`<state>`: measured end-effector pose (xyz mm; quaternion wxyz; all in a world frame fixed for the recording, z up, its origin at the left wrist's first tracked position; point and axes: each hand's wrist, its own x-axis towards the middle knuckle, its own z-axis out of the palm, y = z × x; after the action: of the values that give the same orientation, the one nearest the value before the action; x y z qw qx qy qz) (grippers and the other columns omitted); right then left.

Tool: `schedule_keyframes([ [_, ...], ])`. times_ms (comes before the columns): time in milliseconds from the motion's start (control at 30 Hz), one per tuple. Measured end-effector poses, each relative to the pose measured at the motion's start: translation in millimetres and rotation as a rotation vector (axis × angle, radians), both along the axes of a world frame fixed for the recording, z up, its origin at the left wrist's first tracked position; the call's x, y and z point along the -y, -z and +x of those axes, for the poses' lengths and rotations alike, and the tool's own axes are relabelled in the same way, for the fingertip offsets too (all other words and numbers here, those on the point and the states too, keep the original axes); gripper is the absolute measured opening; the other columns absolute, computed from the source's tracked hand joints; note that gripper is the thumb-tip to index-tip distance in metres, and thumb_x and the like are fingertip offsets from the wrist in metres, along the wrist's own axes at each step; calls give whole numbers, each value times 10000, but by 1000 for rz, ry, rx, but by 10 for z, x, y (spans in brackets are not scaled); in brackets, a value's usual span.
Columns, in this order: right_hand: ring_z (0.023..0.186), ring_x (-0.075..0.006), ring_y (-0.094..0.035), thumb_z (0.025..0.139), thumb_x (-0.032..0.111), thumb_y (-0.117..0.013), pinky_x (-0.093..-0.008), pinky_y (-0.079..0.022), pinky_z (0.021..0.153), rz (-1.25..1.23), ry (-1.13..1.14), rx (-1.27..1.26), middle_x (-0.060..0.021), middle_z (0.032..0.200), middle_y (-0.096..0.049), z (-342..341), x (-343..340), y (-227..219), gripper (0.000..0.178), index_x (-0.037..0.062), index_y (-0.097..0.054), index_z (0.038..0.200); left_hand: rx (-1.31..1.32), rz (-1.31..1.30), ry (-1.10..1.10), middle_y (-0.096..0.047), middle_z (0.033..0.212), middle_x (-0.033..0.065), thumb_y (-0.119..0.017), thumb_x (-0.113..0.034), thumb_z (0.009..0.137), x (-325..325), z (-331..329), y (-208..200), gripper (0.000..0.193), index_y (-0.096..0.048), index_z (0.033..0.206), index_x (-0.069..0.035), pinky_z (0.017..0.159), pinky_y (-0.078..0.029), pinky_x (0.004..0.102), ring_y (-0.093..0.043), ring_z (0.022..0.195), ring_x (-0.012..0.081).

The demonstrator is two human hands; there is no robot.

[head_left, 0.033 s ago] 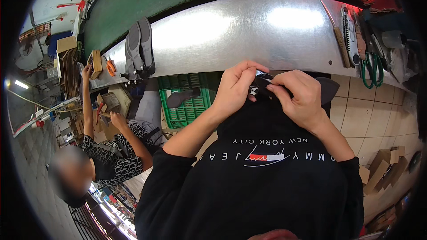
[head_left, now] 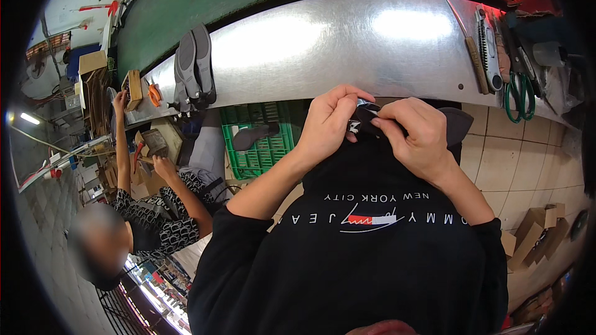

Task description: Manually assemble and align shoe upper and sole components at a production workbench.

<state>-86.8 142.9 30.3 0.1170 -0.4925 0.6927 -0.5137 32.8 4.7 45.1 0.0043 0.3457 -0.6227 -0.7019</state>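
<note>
A dark sandal (head_left: 458,125) is held at the bench's near edge, in front of my black sweatshirt; its sole sticks out past my right hand. My left hand (head_left: 328,119) is closed around its front part, where a shiny metallic piece shows between thumb and fingers. With thumb and forefinger, my right hand (head_left: 421,127) pinches a dark strap (head_left: 370,113) of the same sandal, close to the left fingertips. Much of the sandal is hidden behind my right hand. Several similar dark sandals (head_left: 196,65) lie together on the metal bench (head_left: 298,62), soles up.
An awl (head_left: 475,62), a utility knife (head_left: 490,53) and green-handled scissors (head_left: 520,96) lie at the bench's right. Orange-handled pliers (head_left: 154,94) lie at left. Below stands a green crate (head_left: 261,155) with a dark sole inside. A co-worker (head_left: 167,211) sits at left.
</note>
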Motion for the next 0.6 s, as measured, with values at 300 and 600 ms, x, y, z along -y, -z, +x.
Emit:
schedule_keyframes([
  [300, 613, -277, -613, 729, 24, -717, -353, -466, 553, 78, -8, 155, -107, 672, -597, 48, -44, 14, 148, 30, -573, 760, 30, 18, 100, -640, 846, 25, -461, -143, 964, -2, 78, -35, 229, -635, 1030, -9, 547, -505, 212, -570, 676, 55],
  [600, 644, -225, -670, 757, 67, -741, -303, -502, 586, 146, -51, 405, -128, 707, -656, 25, -46, 40, 149, 4, -641, 847, 50, 31, 143, -613, 810, -2, -562, -119, 909, 108, 134, -13, 168, -628, 991, 12, 690, -442, 214, -531, 750, 57],
])
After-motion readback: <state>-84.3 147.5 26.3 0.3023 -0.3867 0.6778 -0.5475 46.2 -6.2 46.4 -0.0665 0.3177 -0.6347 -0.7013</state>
